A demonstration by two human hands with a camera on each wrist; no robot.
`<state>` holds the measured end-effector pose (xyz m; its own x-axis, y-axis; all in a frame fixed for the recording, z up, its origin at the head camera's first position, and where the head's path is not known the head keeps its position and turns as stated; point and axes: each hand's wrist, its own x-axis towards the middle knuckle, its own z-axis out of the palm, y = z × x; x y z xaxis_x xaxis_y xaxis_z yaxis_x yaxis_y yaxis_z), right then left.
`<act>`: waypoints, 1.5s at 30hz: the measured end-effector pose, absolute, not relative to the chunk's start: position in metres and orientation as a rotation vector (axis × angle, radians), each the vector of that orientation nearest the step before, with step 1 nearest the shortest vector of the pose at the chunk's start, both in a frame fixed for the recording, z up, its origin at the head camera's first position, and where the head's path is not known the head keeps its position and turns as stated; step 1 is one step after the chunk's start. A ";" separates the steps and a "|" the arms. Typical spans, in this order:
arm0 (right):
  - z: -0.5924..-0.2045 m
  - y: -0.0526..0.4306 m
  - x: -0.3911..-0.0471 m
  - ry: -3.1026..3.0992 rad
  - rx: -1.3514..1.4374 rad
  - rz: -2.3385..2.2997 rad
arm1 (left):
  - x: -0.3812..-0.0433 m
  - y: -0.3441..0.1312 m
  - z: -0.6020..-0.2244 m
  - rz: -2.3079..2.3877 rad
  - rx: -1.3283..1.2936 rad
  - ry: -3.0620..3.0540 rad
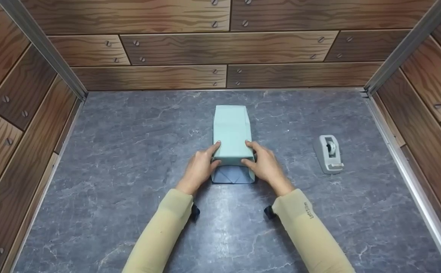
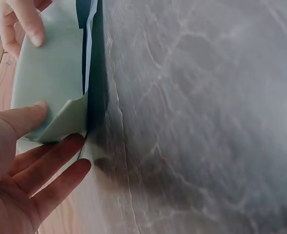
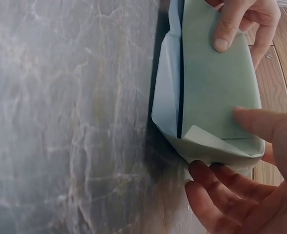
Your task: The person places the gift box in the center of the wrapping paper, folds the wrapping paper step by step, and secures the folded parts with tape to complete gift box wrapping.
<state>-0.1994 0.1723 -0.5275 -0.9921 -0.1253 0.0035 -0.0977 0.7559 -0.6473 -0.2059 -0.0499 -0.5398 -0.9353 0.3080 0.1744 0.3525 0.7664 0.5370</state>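
Observation:
A box-shaped parcel in pale green wrapping paper (image 1: 232, 131) lies lengthwise on the table, its near end towards me. From that end a bluish paper flap (image 1: 234, 175) spreads onto the table, with diagonal creases. My left hand (image 1: 199, 167) grips the near left corner, thumb on the end face and fingers along the side. At the opposite corner my right hand (image 1: 266, 165) mirrors it. In the right wrist view, folded side paper (image 3: 216, 141) stands out slantwise beside the right thumb, and the pale blue inner side of the lower flap (image 3: 167, 87) shows.
A grey tape dispenser (image 1: 329, 153) with a small roll stands on the table to the right. The dark marbled tabletop (image 1: 141, 151) is bordered by wood-patterned panels (image 1: 175, 77) at the back and both sides, with metal strips at the edges.

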 end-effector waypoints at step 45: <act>-0.535 0.169 -0.195 3.079 -0.241 -0.971 | -0.194 -0.037 -0.543 -0.765 -0.464 -2.716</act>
<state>-0.1950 0.1695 -0.5347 -0.9843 -0.1128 0.1354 -0.1701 0.8095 -0.5620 -0.1941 -0.0366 -0.5432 -0.9090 0.2277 0.3490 0.3764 0.8081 0.4531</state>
